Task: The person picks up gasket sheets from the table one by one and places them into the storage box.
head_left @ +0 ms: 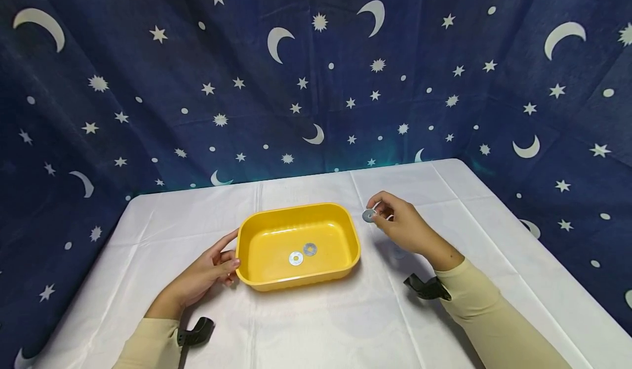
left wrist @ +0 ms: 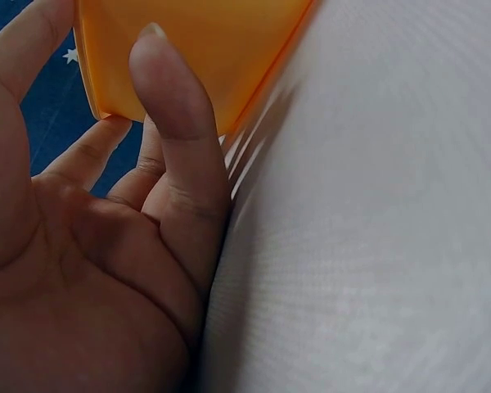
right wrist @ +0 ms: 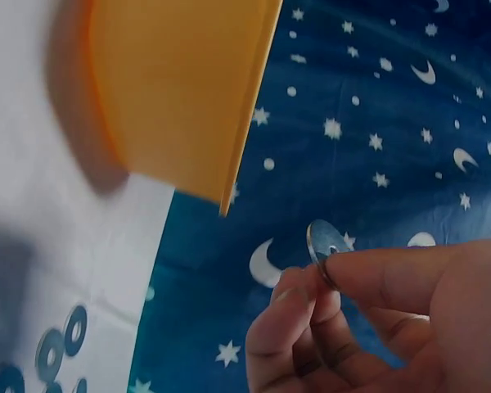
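Note:
My right hand [head_left: 402,227] pinches a metal washer [head_left: 368,215] between thumb and fingertips, raised just right of a yellow plastic tray [head_left: 296,282]. In the right wrist view, the pinched washer [right wrist: 328,248] shows nearly edge-on, its hole partly visible. Two washers, one a lighter silver washer [head_left: 295,258] and one a greyer washer [head_left: 309,249], lie flat on the tray floor. My left hand [head_left: 199,276] rests against the tray's left end with relaxed, slightly bent fingers. From the left wrist, its fingertips meet the tray's wall [left wrist: 229,57].
Several loose washers [right wrist: 51,354] lie on the white-covered table [head_left: 316,325], mostly hidden under my right hand in the head view. A dark blue curtain [head_left: 340,133] with moons and stars hangs behind and beside the table. Black wrist mounts [head_left: 428,288] sit at both sleeves.

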`<state>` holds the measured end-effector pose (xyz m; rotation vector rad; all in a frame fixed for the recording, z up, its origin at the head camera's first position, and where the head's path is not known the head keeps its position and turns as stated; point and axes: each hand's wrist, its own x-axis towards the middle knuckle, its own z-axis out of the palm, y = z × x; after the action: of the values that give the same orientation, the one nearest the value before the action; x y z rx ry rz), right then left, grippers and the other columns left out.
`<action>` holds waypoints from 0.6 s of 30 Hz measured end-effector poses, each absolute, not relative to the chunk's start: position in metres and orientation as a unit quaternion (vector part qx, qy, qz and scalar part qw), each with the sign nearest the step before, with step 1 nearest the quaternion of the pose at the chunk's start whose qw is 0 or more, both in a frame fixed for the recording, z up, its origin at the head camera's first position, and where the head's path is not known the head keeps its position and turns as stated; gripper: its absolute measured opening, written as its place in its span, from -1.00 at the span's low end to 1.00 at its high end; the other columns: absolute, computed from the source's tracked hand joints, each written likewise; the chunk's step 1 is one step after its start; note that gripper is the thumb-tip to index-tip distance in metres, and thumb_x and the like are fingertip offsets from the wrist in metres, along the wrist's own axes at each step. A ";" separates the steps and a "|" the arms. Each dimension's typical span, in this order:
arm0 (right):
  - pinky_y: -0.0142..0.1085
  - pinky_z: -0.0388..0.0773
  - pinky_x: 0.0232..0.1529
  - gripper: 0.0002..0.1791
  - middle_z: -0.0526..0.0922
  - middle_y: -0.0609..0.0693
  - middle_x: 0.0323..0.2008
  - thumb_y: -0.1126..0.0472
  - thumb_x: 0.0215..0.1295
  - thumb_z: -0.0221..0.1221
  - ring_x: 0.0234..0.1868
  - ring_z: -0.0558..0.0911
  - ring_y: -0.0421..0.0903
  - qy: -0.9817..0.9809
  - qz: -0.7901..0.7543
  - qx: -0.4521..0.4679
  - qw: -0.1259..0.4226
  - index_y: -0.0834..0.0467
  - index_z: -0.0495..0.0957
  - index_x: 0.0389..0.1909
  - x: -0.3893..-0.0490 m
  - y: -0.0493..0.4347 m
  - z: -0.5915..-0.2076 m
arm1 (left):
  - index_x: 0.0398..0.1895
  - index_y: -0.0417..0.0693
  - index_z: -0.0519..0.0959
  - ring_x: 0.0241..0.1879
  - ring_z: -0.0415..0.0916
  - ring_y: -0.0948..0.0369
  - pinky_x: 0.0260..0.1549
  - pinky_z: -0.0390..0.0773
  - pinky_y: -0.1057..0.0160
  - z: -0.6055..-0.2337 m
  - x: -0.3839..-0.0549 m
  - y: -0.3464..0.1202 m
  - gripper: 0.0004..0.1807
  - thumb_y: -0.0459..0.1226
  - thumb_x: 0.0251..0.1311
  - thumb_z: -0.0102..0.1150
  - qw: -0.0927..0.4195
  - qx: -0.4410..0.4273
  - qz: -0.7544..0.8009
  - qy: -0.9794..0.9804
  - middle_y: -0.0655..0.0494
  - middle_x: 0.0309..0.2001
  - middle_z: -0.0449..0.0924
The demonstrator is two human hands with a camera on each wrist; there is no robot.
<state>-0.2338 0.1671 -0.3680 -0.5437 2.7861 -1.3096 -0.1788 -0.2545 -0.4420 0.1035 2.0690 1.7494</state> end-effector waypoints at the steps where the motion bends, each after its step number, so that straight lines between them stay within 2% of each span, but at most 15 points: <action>1: -0.34 0.47 -0.48 -0.80 0.47 0.01 -0.42 0.30 0.23 0.11 -0.45 0.46 -0.06 0.888 -0.423 -0.179 0.014 -0.03 0.42 -0.18 -0.233 0.164 -0.367 | 0.41 0.35 -0.08 -0.43 0.44 0.20 -0.40 0.56 0.30 -0.442 -0.179 -0.254 -0.20 -0.22 0.21 0.11 0.214 0.038 0.630 0.746 0.00 -0.20 0.40; 18: -0.33 0.55 -0.42 -0.81 0.47 -0.01 -0.42 0.32 0.25 0.08 -0.45 0.50 -0.07 0.865 -0.440 -0.230 0.070 -0.03 0.43 -0.19 -0.227 0.112 -0.365 | 0.42 0.32 -0.09 -0.44 0.44 0.22 -0.42 0.55 0.32 -0.443 -0.179 -0.256 -0.23 -0.25 0.25 0.07 0.213 0.062 0.641 0.735 -0.01 -0.17 0.42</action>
<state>-0.2271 0.1119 -0.3649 -0.6935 2.6042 -1.3235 -0.1788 -0.2557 -0.4432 0.1709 2.0403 1.7800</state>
